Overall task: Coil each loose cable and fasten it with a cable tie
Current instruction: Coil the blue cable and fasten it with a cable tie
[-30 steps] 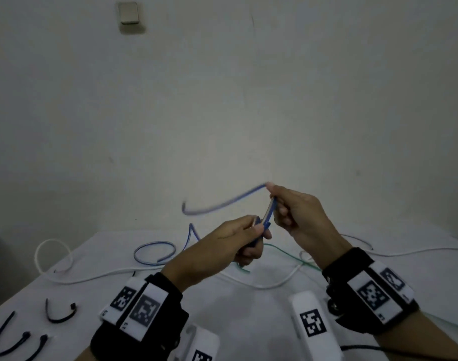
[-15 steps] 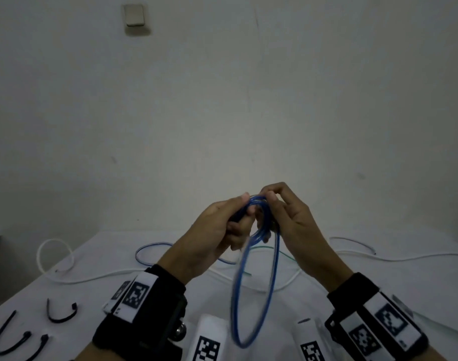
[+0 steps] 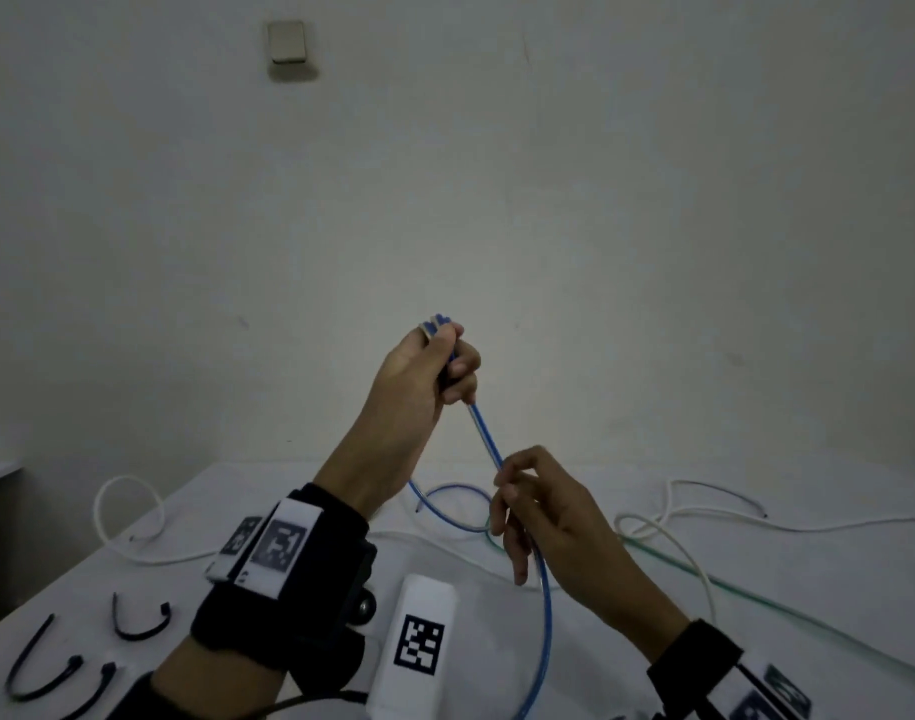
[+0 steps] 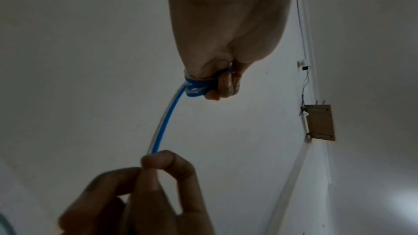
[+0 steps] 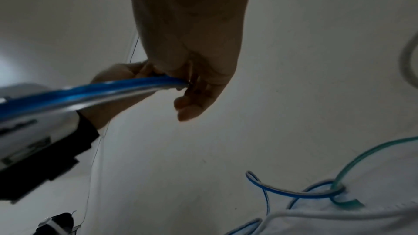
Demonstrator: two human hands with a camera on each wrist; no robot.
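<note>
My left hand (image 3: 452, 350) is raised in front of the wall and grips several small turns of the blue cable (image 3: 484, 433); the turns (image 4: 194, 88) wrap round its fingers (image 4: 222, 85). From there the cable runs taut down to my right hand (image 3: 502, 472), which pinches it between thumb and fingertips (image 4: 158, 162). Below that hand the cable (image 3: 547, 615) hangs in a long curve toward the bottom edge. In the right wrist view the cable (image 5: 108, 88) passes through the right hand (image 5: 192, 85). Black cable ties (image 3: 138, 623) lie at the table's front left.
On the white table (image 3: 834, 574) lie a second blue cable (image 3: 455, 493), a green cable (image 3: 756, 605) and white cables (image 3: 127, 506) (image 3: 694, 517). More black ties (image 3: 44, 672) sit near the front left corner. A pale wall stands right behind the table.
The hands, close together half a second ago with a loop hanging below, have parted. The left hand rose with the turns and the right hand dropped lower along the cable.
</note>
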